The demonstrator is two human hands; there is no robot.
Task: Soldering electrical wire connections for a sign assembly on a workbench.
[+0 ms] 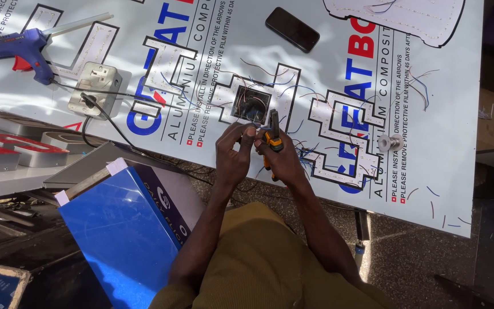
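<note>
At the near edge of the white panel (441, 114), I see the left hand (232, 154) pinched shut on a thin wire (257, 123), while the right hand (284, 160) is closed around the yellow-handled pliers (272, 137), whose tip meets that wire. Just beyond both hands sits a small dark square unit (251, 105) amid loose wires. Farther out, I note a black phone (292, 29) beyond, a solder spool (391, 142) right, and a socket box (94, 88) and blue glue gun (15, 48) far left.

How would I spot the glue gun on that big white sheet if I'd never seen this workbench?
Start at the big white sheet and go to its far left corner. The glue gun lies there beside a grey socket box. It is the only blue, pistol-shaped tool, with a red trigger.
</note>
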